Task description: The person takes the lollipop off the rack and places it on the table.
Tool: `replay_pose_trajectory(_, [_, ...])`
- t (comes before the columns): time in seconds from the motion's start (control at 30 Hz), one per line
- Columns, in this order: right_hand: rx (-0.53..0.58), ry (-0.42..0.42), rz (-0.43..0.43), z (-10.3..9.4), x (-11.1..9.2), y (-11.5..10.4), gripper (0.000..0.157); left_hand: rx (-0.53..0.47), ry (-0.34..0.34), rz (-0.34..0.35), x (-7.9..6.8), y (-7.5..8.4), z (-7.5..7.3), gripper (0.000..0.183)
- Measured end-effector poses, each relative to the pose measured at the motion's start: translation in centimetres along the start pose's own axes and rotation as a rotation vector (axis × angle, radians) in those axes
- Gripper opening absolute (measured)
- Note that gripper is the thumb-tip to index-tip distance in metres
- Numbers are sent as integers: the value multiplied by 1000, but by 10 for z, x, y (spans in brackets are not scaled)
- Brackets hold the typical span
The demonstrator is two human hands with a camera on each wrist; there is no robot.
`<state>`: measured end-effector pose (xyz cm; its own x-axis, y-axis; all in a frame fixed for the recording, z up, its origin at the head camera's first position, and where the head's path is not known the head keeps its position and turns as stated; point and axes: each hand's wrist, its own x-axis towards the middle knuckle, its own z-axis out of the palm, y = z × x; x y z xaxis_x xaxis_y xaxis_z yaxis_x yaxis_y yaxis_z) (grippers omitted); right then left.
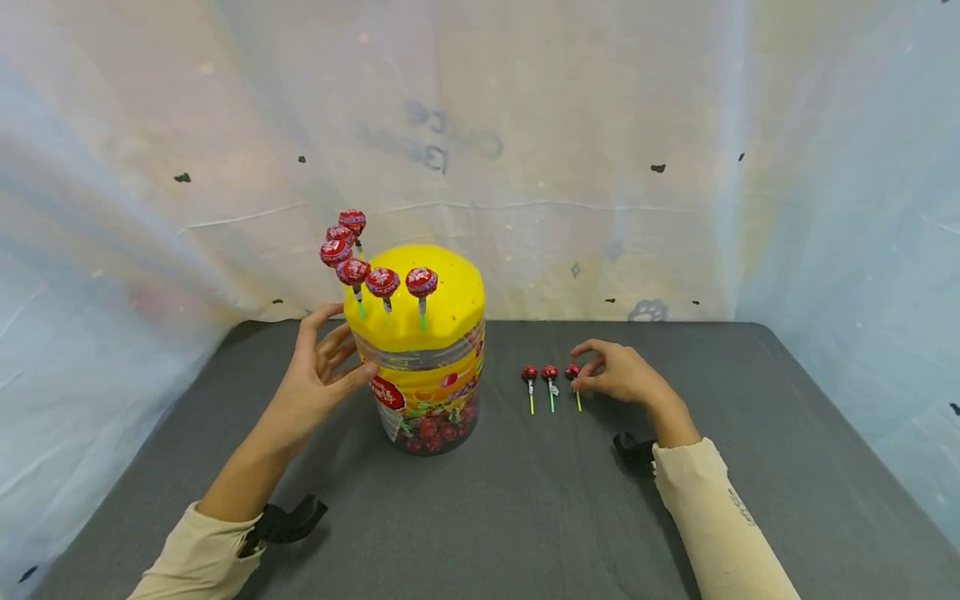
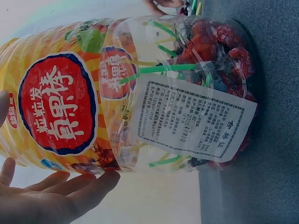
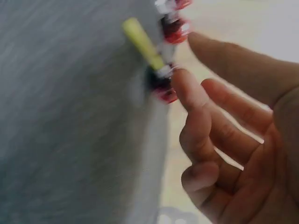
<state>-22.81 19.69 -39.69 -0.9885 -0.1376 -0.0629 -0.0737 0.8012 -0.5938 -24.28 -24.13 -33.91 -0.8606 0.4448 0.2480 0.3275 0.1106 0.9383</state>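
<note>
A clear plastic candy jar (image 1: 431,387) with a yellow lid (image 1: 450,292) stands upright, left of the middle of the table. Several red-wrapped lollipops (image 1: 383,283) stick up from the lid by their sticks. My left hand (image 1: 318,362) holds the jar's left side, thumb in front and fingers spread behind. On the table to the right lie three lollipops in a row. Over the rightmost lollipop (image 1: 577,400) is my right hand (image 1: 618,372). In the right wrist view the thumb and index finger are apart, with one fingertip right at that lollipop's head (image 3: 166,95).
The other two loose lollipops, left (image 1: 532,400) and middle (image 1: 552,400), lie side by side between the jar and my right hand. More lollipops (image 2: 233,51) fill the jar's bottom. A pale curtain (image 1: 525,125) hangs behind the grey table (image 1: 465,517).
</note>
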Motion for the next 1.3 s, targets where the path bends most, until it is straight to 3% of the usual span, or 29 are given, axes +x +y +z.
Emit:
replay_pose_trajectory(0.1, [52, 17, -114, -3, -4, -16, 50, -9, 5, -7, -1, 0, 0, 78])
replay_pose_trajectory(0.27, [196, 9, -316, -12, -18, -64, 45, -7, 22, -21, -2, 4, 0, 77])
replay_pose_trajectory(0.47, [280, -49, -484, -19, -36, -110, 55, -14, 49, -25, -3, 9, 3, 78])
replay_pose_trajectory(0.7, [293, -89, -507, -15, -44, -128, 63, 19, 72, -30, -3, 14, 9, 80])
replay_pose_trajectory(1.1, [318, -109, -510, -14, -48, -132, 65, 22, 96, -59, -4, 21, 17, 85])
replay_pose_trajectory(1.3, [327, -99, -485, -13, -47, -134, 65, 30, 140, -86, -8, 25, 26, 85])
